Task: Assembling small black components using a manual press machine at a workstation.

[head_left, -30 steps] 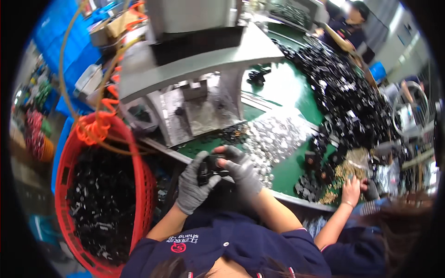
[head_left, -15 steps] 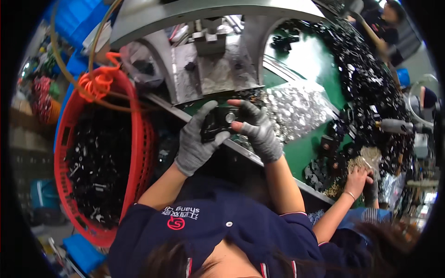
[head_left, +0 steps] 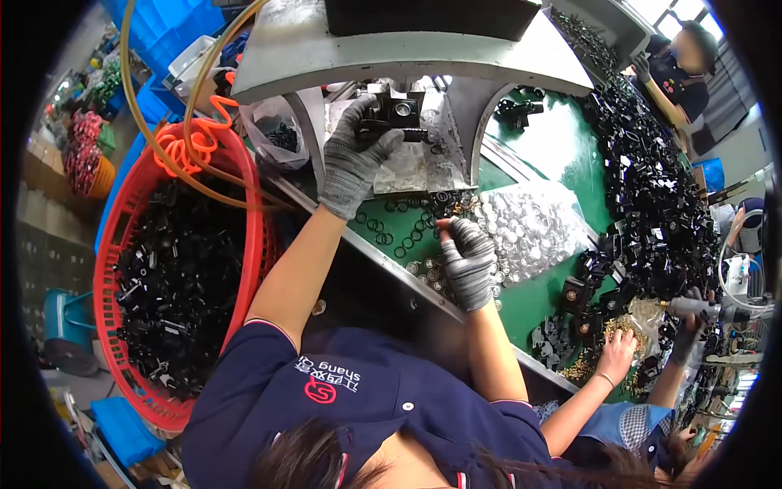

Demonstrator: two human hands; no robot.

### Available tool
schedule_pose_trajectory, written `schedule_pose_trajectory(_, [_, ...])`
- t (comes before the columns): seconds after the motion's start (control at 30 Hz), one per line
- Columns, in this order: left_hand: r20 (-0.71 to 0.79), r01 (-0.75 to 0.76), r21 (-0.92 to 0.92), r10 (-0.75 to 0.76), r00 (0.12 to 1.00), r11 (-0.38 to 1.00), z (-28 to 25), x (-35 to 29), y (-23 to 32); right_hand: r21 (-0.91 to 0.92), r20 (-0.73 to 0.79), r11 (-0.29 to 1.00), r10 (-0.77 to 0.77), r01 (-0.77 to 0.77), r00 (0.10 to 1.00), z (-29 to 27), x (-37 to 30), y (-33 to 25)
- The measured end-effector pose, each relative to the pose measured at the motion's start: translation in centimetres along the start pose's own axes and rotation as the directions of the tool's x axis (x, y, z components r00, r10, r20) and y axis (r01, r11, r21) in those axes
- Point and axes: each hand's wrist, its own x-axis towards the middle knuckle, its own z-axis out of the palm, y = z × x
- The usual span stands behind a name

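Note:
My left hand (head_left: 357, 163), in a grey knit glove, grips a black plastic housing (head_left: 399, 124) with a round silver disc set in its face. It holds this part under the arch of a grey metal machine (head_left: 415, 57), over the machine's metal bed. Nearer to me, my right hand (head_left: 468, 265), also gloved with bare fingertips, is closed with its fingers bent together beside small dark pieces and silver discs. Whatever its fingertips hold is hidden. A clear bag of silver discs (head_left: 533, 232) lies just to its right, and black rings (head_left: 383, 228) are scattered to its left.
A red basket (head_left: 251, 269) full of black parts stands at the left, with an orange coiled hose (head_left: 183, 151) over its rim. Black parts (head_left: 652, 196) pile along the green table's right. A co-worker's hand (head_left: 617, 359) works among small brass-coloured pieces at the right.
My left hand has carried the black housing forward and up under the machine's arch. My right hand has let go of it and moved nearer to me, beside the discs.

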Motion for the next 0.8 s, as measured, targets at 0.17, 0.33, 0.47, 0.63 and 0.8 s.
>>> schedule_pose_trajectory(0.17, [0.017, -0.001, 0.091, 0.000, 1.000, 0.996, 0.8, 1.8, 0.0, -0.052, 0.034, 0.998, 0.026, -0.024, 0.999, -0.3, 0.1, -0.7])
schedule_pose_trajectory(0.33, [-0.037, 0.076, -0.032, -0.077, 0.996, 0.997, 1.0, 2.2, -0.3, -0.094, 0.070, 0.996, -0.001, 0.008, 0.998, -0.4, 0.3, -0.5])
schedule_pose_trajectory(0.47, [-0.057, 0.103, -0.046, -0.106, 0.993, 0.994, 1.2, 2.2, 0.0, -0.064, 0.070, 0.997, 0.041, -0.037, 0.997, -0.4, 0.3, -0.6])
schedule_pose_trajectory(0.63, [-0.070, 0.123, -0.060, -0.128, 0.989, 0.991, 1.2, 2.0, 0.2, -0.057, 0.073, 0.997, 0.055, -0.051, 0.996, -0.3, 0.3, -0.7])
schedule_pose_trajectory(0.8, [-0.097, 0.139, -0.031, -0.141, 0.985, 0.990, 1.1, 2.0, 0.2, -0.073, 0.072, 0.997, 0.034, -0.029, 0.997, -0.4, 0.3, -0.6])
